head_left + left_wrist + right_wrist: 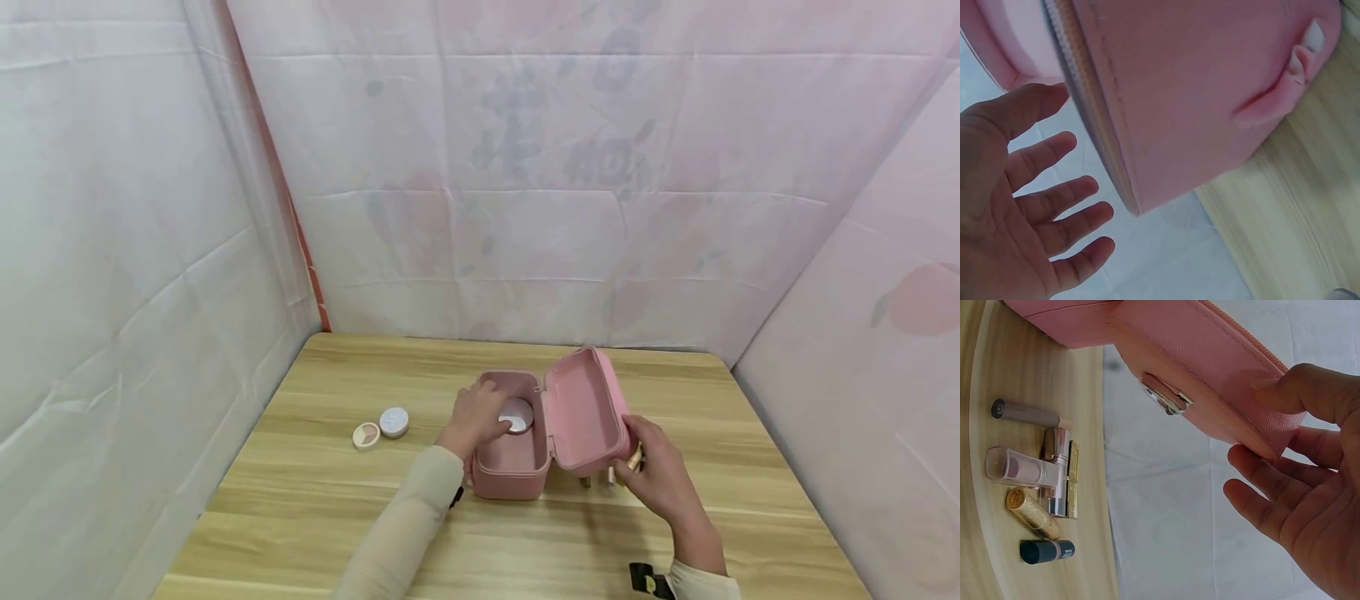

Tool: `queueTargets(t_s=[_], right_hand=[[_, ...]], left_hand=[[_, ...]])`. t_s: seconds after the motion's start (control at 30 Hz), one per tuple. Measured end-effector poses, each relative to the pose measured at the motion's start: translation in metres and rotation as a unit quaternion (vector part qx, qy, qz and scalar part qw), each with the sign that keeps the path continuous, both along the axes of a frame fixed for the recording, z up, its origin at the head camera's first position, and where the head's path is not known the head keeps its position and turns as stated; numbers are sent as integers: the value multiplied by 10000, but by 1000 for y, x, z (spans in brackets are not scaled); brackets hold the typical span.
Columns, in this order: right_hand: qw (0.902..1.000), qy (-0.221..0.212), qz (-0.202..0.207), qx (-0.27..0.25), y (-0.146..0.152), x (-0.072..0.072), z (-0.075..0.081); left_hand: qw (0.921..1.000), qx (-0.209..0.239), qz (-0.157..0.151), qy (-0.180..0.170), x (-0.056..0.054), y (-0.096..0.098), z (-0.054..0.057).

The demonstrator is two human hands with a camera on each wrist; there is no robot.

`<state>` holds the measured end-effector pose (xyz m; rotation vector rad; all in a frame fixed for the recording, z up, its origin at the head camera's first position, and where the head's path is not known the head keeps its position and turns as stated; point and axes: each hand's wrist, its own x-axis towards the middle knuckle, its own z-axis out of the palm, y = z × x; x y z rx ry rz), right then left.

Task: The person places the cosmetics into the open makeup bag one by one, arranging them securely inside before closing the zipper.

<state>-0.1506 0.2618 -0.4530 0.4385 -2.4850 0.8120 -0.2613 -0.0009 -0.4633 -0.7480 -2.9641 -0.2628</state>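
A pink makeup case (510,486) stands unzipped on the table, its lid (581,408) swung out to the right. Inside lies a round, shiny compact (517,412). My left hand (476,415) is over the case's opening beside the compact, partly covering it. In the left wrist view the fingers (1054,156) of that hand are spread and relaxed near the zipper edge, with nothing in them. My right hand (663,475) holds the outer corner of the lid, thumb (1310,390) on one side and fingers on the other. A metal buckle (1166,397) sits on the lid's outside.
To the left lie a round three-colour palette (366,436) and a round white container (393,422). Behind the lid are a gray-brown tube (1029,414), a clear pink tube (1019,469), a gold lipstick (1032,512) and a black tube (1046,551). White sheeting (480,167) encloses the table.
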Motion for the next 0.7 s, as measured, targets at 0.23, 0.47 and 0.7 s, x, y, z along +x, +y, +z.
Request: queueTargets(t_s=[0.23,0.47,0.7], right_hand=[[10000,-85,-29,33,0,0,-1],[9999,-118,-11,2,-2,0,-2],[9998,-168,-71,-4,-1,1,-2]], left_hand=[[9998,-68,153,67,10,-12,4],[9982,-102,47,585,19,-25,-1],[9975,-162,45,687,24,-33,-2]])
